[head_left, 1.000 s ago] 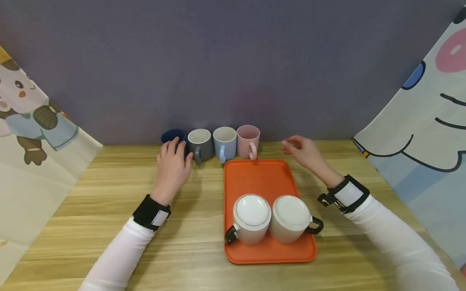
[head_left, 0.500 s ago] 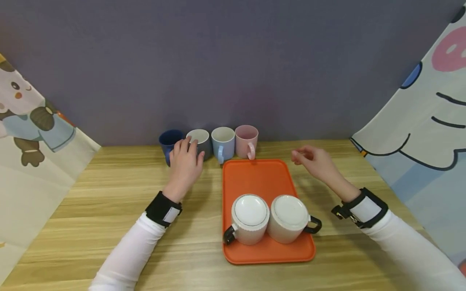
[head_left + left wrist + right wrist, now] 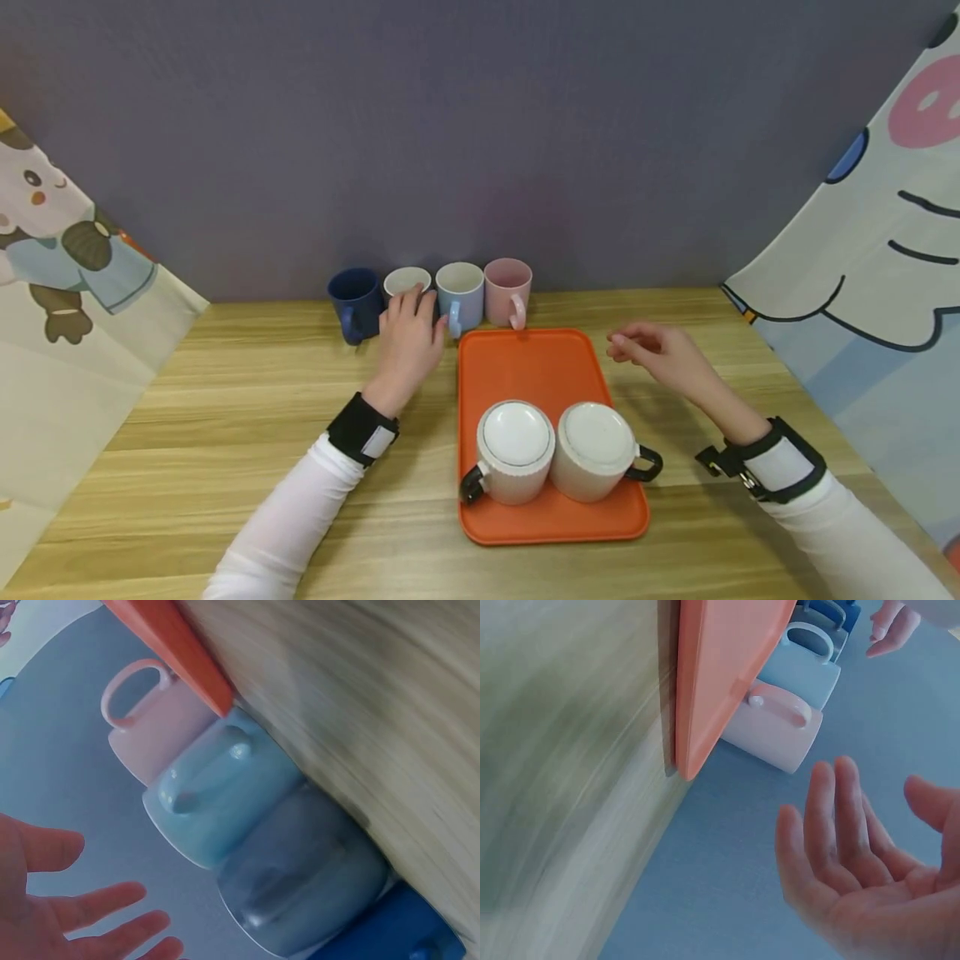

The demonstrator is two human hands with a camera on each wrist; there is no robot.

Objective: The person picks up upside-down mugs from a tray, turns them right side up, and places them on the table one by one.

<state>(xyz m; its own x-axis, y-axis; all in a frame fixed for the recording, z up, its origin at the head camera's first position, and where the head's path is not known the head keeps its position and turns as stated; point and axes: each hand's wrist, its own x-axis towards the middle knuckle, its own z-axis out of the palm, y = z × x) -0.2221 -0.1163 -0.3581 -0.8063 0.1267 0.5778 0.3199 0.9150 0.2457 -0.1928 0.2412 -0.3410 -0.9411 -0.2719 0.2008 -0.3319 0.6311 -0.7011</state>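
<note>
Looks part-way: 2 white mugs (image 3: 516,454) inverted on tray (image 3: 532,367), 4 mugs (image 3: 471,307) upright in back row, off it. Left hand (image 3: 408,342) empty, fingers spread near gray mug (image 3: 304,870); right hand (image 3: 667,357) empty, loosely curled, right of tray

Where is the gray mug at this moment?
In the head view, the gray mug stands left of centre, between the dark blue mug and the light blue mug, partly hidden by the left hand.
</note>
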